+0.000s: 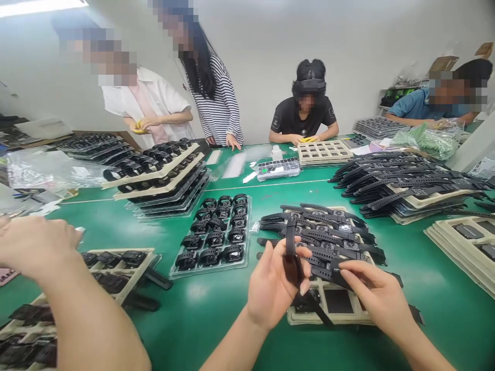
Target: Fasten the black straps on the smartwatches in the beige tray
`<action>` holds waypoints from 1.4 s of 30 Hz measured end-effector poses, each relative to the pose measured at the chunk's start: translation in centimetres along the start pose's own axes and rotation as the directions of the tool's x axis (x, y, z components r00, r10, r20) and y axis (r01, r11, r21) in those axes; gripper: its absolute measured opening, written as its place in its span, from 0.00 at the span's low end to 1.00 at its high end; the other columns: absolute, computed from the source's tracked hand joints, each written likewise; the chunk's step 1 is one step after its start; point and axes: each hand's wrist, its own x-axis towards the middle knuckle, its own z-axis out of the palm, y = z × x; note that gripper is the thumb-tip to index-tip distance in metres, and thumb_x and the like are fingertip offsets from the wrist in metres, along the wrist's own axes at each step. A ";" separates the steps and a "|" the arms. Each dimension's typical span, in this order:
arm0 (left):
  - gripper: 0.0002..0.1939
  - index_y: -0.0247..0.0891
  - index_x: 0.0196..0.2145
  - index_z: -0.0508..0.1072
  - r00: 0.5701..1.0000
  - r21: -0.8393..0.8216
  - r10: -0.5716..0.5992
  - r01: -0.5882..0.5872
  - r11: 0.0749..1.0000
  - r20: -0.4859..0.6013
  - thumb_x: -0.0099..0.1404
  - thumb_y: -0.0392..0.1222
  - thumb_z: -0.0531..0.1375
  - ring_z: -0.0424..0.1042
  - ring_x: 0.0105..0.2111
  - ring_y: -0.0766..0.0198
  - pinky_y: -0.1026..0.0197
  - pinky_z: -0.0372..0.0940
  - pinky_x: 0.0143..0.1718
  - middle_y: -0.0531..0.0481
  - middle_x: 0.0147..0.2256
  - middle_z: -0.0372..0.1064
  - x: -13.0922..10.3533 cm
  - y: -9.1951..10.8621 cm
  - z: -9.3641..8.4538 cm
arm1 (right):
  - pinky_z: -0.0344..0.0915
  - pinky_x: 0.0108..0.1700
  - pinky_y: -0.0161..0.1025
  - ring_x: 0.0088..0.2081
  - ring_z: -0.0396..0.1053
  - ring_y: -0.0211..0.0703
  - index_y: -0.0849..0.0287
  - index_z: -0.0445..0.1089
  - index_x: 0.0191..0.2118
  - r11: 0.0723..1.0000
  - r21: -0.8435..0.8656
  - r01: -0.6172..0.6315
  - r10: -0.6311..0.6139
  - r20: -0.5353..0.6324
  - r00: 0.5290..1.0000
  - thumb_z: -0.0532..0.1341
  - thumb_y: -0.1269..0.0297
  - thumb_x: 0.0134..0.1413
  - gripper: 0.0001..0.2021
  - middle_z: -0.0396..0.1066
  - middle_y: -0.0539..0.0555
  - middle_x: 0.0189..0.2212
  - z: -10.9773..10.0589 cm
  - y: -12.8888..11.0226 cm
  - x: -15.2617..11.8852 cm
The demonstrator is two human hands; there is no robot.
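Note:
My left hand grips a black smartwatch, held upright over a beige tray. One strap end points up and the other hangs down to the tray. My right hand pinches the end of a black watch strap lying on that tray. A pile of black watches with open straps covers the tray's far half. Two square pockets at the tray's near edge show dark inserts.
A co-worker's arm reaches in at the near left over trays of watches. A clear tray of buckled watches lies centre. Stacked trays stand left and right. Several people work at the green table.

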 end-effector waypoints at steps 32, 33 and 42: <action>0.30 0.43 0.59 0.68 0.997 0.016 0.042 -0.043 0.999 0.058 0.70 0.65 0.52 0.67 0.54 0.49 0.47 0.60 0.58 0.42 0.51 0.69 -0.7 -1.2 1.6 | 0.74 0.36 0.35 0.34 0.75 0.44 0.52 0.79 0.37 0.945 0.275 0.176 -0.220 0.140 0.965 0.63 0.57 0.65 0.09 0.77 0.52 0.33 1.5 -6.7 1.6; 0.30 0.43 0.59 0.68 0.997 0.018 0.035 -0.037 0.999 0.063 0.70 0.65 0.53 0.67 0.54 0.49 0.48 0.60 0.58 0.42 0.52 0.69 -0.8 -1.3 1.6 | 0.74 0.37 0.35 0.35 0.75 0.45 0.51 0.79 0.38 0.950 0.248 0.190 -0.230 0.143 0.963 0.63 0.57 0.65 0.08 0.78 0.52 0.34 1.5 -6.7 1.5; 0.33 0.44 0.62 0.67 0.990 0.020 0.012 -0.015 1.000 0.139 0.69 0.67 0.53 0.63 0.60 0.48 0.47 0.53 0.63 0.42 0.54 0.68 -1.2 -1.8 1.9 | 0.76 0.50 0.46 0.54 0.75 0.57 0.52 0.78 0.41 0.956 0.220 0.195 -0.228 0.136 0.964 0.63 0.58 0.66 0.07 0.80 0.58 0.44 1.9 -6.2 1.2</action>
